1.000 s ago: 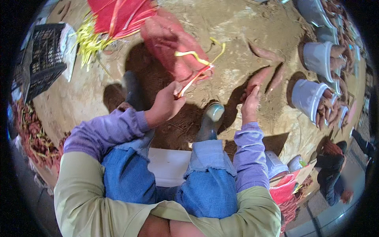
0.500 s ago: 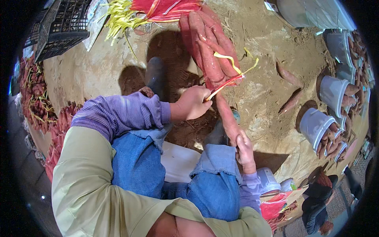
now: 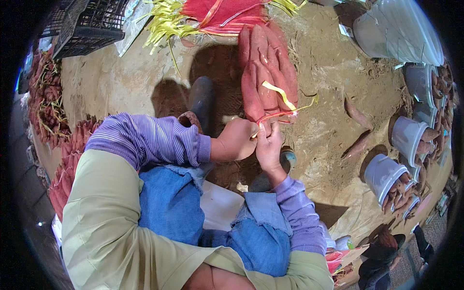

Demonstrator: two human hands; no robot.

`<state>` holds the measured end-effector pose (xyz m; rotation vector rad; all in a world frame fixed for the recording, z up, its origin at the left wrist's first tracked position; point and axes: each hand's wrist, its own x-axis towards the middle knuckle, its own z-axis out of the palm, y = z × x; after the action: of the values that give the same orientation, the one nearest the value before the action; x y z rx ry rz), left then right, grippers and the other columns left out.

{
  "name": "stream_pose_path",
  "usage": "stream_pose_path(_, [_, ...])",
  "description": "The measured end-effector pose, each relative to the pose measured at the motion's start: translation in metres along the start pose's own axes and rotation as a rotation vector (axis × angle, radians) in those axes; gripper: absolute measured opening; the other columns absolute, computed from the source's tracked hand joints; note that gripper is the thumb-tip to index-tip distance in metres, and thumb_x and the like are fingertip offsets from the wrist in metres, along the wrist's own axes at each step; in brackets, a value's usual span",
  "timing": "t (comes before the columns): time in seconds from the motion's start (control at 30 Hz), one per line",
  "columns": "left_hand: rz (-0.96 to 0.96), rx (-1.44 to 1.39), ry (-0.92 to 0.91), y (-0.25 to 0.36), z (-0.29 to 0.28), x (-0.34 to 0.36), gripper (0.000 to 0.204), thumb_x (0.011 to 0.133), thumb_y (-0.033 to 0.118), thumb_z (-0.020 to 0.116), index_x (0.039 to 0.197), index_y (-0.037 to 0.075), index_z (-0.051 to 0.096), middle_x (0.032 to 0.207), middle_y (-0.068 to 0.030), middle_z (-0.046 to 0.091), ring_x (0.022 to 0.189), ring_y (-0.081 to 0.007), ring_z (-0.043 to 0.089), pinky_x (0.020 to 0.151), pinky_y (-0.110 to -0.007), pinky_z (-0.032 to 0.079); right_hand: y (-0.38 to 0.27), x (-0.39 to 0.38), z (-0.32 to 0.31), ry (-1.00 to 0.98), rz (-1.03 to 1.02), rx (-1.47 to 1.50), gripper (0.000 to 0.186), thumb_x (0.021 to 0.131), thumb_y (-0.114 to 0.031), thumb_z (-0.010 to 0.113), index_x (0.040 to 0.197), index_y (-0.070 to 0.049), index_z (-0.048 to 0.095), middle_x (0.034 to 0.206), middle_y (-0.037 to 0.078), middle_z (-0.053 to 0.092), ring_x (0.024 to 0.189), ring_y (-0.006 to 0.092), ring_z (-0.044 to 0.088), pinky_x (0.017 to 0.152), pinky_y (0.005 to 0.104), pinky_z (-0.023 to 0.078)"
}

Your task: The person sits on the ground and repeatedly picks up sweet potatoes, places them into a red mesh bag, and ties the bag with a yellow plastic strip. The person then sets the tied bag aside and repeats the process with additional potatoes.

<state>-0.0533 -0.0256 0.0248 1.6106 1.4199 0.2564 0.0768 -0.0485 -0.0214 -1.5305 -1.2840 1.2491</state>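
A red net bag [image 3: 250, 94] packed with long sweet potatoes [image 3: 265, 79] lies on the ground in front of me, its mouth toward me. My left hand [image 3: 234, 140] is closed on the near edge of that mouth, thumb and fingers pinching the rim. Right beside it, my right hand [image 3: 269, 149] pinches the same rim, its fingertips almost touching the left ones. A yellow drawstring [image 3: 280, 95] trails loose over the bag's opening. The exact bit of net or cord between my fingers is partly hidden.
Flat red net bags [image 3: 227, 12] with yellow ties lie beyond the filled bag. A black crate [image 3: 99, 24] stands far left, above filled red bags [image 3: 72, 162]. To the right are loose sweet potatoes [image 3: 356, 114], buckets of them [image 3: 382, 175] and stacked clear tubs [image 3: 394, 34]. A person [image 3: 379, 258] is lower right.
The long sweet potato that my right hand held at the bag's mouth is now inside. My right hand has moved up and left to the rim, beside my left hand.
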Motion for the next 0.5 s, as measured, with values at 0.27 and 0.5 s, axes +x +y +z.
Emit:
stream_pose_path(0.27, [0.068, -0.03, -0.045, -0.015, -0.009, -0.004, 0.012, 0.068, 0.011, 0.064, 0.068, 0.001, 0.056, 0.066, -0.0211, 0.055, 0.062, -0.0371, 0.057, 0.055, -0.042, 0.042, 0.01, 0.018, -0.013, -0.354, 0.16, 0.014, 0.03, 0.09, -0.022, 0.058, 0.106, 0.001, 0.05, 0.086, 0.026, 0.06, 0.082, 0.0425, 0.061, 0.069, 0.045, 0.048])
stream_pose_path(0.5, [0.088, -0.031, -0.063, -0.023, -0.008, 0.001, 0.006, 0.069, 0.008, 0.06, 0.07, 0.002, 0.058, 0.069, -0.0206, 0.056, 0.065, -0.0369, 0.058, 0.056, -0.041, 0.043, 0.007, 0.003, 0.005, -0.188, -0.072, -0.47, 0.027, 0.086, -0.017, 0.06, 0.106, -0.002, 0.05, 0.079, 0.021, 0.062, 0.072, 0.0413, 0.061, 0.063, 0.0465, 0.048])
